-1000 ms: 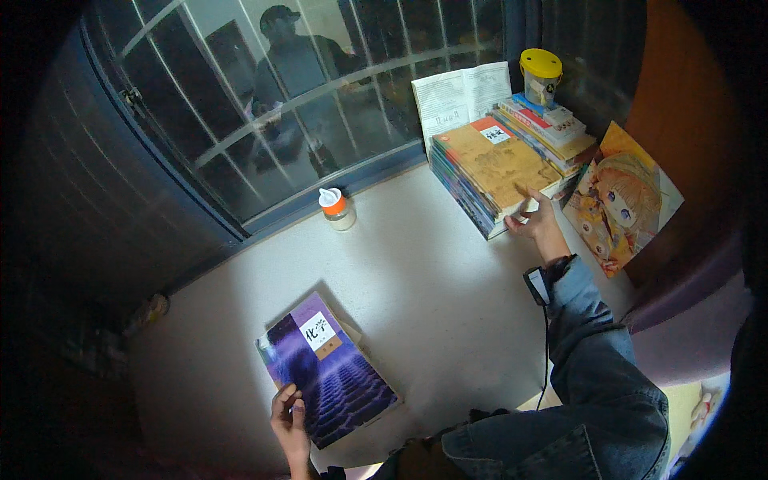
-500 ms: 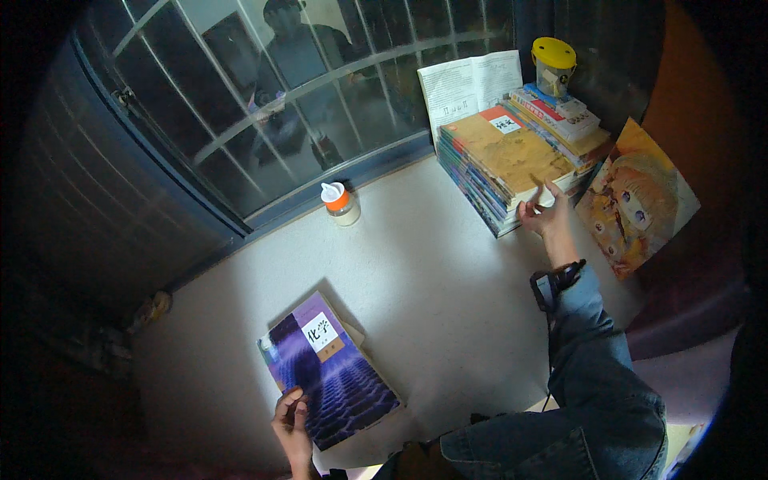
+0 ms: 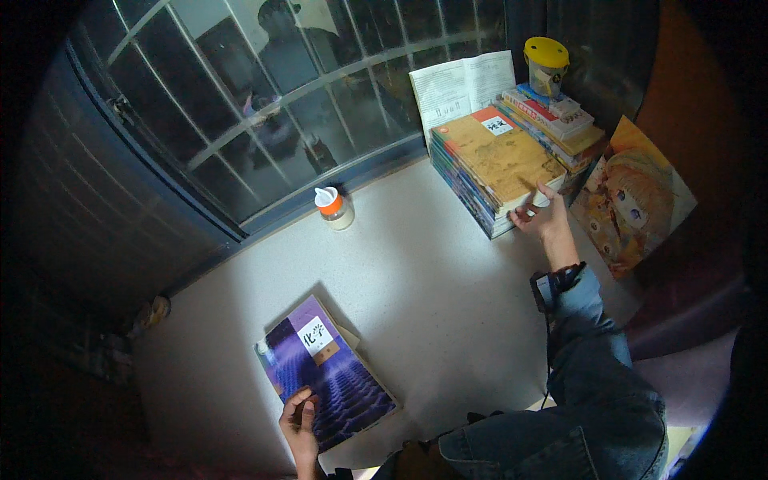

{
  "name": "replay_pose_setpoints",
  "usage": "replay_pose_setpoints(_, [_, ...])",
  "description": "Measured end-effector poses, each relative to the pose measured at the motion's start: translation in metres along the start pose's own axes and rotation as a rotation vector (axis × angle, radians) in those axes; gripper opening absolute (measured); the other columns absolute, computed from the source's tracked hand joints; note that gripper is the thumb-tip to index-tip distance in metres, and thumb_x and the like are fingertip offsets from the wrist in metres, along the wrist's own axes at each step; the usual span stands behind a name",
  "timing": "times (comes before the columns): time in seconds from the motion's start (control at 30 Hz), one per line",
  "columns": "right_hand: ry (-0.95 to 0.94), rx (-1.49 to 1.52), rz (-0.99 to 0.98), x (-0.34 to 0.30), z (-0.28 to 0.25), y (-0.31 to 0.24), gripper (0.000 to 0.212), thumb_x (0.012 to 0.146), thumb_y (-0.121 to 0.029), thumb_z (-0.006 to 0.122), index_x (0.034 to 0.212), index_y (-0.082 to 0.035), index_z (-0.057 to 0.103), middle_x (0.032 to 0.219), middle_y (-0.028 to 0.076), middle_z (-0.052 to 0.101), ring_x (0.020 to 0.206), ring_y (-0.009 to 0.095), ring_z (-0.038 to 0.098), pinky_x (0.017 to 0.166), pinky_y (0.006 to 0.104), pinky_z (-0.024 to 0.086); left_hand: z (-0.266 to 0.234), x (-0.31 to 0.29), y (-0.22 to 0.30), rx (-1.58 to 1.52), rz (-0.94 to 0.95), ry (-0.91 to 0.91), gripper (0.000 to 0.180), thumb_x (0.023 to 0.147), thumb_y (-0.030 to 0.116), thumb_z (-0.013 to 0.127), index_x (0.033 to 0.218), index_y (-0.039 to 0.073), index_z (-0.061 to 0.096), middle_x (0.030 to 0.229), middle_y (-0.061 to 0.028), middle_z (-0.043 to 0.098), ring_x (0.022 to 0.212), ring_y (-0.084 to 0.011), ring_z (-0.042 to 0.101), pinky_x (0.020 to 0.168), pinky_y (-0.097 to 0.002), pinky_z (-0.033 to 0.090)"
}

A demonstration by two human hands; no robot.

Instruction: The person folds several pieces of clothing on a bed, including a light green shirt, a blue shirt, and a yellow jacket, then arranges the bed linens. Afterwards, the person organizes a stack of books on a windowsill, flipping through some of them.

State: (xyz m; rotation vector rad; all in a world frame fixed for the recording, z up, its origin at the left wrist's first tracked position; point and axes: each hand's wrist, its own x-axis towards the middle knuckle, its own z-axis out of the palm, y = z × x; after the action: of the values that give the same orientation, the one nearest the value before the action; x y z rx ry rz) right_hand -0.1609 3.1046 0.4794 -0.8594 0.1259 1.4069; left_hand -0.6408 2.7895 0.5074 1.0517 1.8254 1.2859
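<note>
A purple paperback textbook point(image 3: 340, 392) with a white title label lies flat on the near left of the table. Over its lower left edge is my left hand point(image 3: 299, 428), fingers curled in; anything inside them is hidden. At far right rises a stack of books point(image 3: 512, 160), topped by a tan-covered one with an orange patch. My right hand point(image 3: 550, 228), a dark band at its wrist, is at the stack's near right corner. Its thumb and fingers are apart, with the tips by the book edges; whether they touch is unclear.
Behind the table point(image 3: 416, 264) is a barred window point(image 3: 320, 88). Near it stands a small jar point(image 3: 339, 214) with an orange-and-white lid. A yellow-lidded tub point(image 3: 547, 68) tops a second pile. Printed paper point(image 3: 464, 84) leans behind the stack; an illustrated picture card point(image 3: 636, 200) stands at right.
My left hand has shifted right, farther over the purple textbook's cover. My right hand stays at the corner of the stack. The whole view has shifted slightly.
</note>
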Motion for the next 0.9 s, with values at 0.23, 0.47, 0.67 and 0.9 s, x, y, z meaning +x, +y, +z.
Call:
replay_pose_setpoints(0.23, [-0.144, 0.219, 0.071, 0.003, 0.008, -0.004, 0.045, 0.078, -0.024, 0.067, 0.101, 0.005, 0.042, 0.093, 0.014, 0.050, 0.077, 0.024, 0.054, 0.076, 0.0377, 0.048, -0.009, -0.008, 0.004, -0.040, -0.016, 0.046, 0.022, 0.090, 0.013, 0.059, 0.105, -0.002, 0.061, 0.096, -0.0091, 0.063, 0.090, -0.0170, 0.061, 0.083, -0.0272, 0.046])
replay_pose_setpoints(0.47, [-0.288, 0.153, 0.189, 0.065, -0.032, -0.004, 0.019, 0.078, -0.020, 0.066, 0.081, -0.004, 0.055, 0.067, 0.005, 0.056, 0.062, 0.019, 0.053, 0.064, 0.0316, 0.046, -0.015, -0.015, -0.005, -0.064, -0.020, 0.019, 0.021, 0.090, 0.011, 0.058, 0.109, 0.001, 0.062, 0.099, -0.0093, 0.065, 0.093, -0.0155, 0.060, 0.083, -0.0253, 0.044])
replay_pose_setpoints(0.67, [-0.219, -0.190, -0.269, 0.112, -0.040, -0.013, 0.030, 0.084, -0.030, 0.066, 0.101, -0.005, 0.061, 0.084, 0.003, 0.060, 0.076, 0.016, 0.057, 0.071, 0.0296, 0.050, -0.028, -0.021, -0.021, -0.129, 0.012, 0.008, 0.023, 0.091, 0.008, 0.056, 0.112, 0.001, 0.060, 0.099, -0.0056, 0.062, 0.093, -0.0122, 0.057, 0.084, -0.0246, 0.044])
replay_pose_setpoints(0.9, [-0.408, -0.472, -0.235, 0.147, -0.038, -0.006, 0.034, 0.082, -0.032, 0.067, 0.102, -0.005, 0.060, 0.089, 0.001, 0.062, 0.079, 0.014, 0.060, 0.070, 0.0231, 0.048, -0.029, -0.023, -0.028, -0.149, -0.017, 0.020, 0.023, 0.092, 0.007, 0.055, 0.113, 0.000, 0.060, 0.099, -0.0048, 0.062, 0.093, -0.0114, 0.056, 0.084, -0.0239, 0.044])
